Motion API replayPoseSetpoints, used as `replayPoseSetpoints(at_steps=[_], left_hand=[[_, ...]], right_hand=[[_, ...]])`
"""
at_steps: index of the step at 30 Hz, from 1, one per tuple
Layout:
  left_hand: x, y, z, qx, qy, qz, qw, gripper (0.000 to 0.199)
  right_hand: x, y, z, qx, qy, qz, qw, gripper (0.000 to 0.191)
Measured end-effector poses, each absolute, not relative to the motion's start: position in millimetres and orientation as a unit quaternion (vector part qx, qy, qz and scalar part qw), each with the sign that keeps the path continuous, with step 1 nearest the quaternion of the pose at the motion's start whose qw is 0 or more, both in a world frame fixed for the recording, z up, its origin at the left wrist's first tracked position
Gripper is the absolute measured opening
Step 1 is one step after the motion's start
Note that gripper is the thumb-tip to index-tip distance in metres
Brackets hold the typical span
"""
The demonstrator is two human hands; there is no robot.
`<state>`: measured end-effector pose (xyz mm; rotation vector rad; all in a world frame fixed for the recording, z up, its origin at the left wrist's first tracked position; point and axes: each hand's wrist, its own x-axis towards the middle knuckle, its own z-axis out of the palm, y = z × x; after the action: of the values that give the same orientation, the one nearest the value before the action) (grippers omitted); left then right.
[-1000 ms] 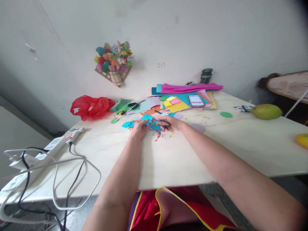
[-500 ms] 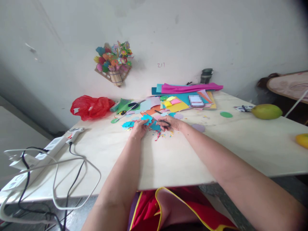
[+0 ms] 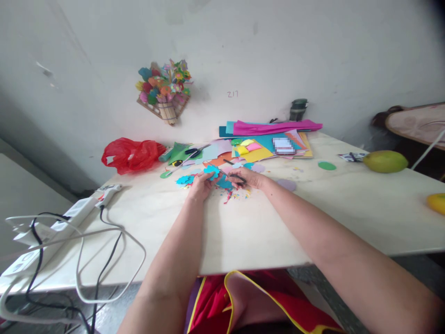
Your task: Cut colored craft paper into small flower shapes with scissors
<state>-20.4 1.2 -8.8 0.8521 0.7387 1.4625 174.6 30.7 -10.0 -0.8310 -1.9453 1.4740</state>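
Between its fingertips my left hand (image 3: 202, 186) grips a blue paper flower (image 3: 211, 173) with a scalloped edge. My right hand (image 3: 248, 177) is closed round the dark handles of a pair of scissors (image 3: 238, 179). Their blades point left, up against the paper's right side. More blue paper cut-outs (image 3: 185, 180) lie just left of my left hand, and another blue piece (image 3: 224, 182) sits between the hands. Small coloured paper scraps (image 3: 235, 195) are scattered on the table below the scissors.
Behind my hands are coloured paper sheets (image 3: 264, 154), a phone (image 3: 283, 145) and a second pair of scissors (image 3: 193, 151). A red plastic bag (image 3: 132, 155) lies back left. A power strip (image 3: 52, 236) with tangled cables runs along the left edge. A mango (image 3: 385, 161) rests at right.
Hardly anything differs. Both hands keep their places, with only a slight shift of the scissors at the blue paper.
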Motion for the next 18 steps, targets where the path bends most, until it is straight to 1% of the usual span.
replayPoseSetpoints(at_steps=[10,18], left_hand=[[-19.9,2.8,-10.2,0.367,0.315,0.635,0.602,0.013],[-17.5,-0.3,-6.4,0.356,0.325,0.635,0.604,0.011]], right_hand=[[173.6,27.8,-7.8,-0.312,-0.724,0.547,0.282,0.029],[173.0,24.1,-5.0,-0.318,-0.713,0.554,0.288,0.029]])
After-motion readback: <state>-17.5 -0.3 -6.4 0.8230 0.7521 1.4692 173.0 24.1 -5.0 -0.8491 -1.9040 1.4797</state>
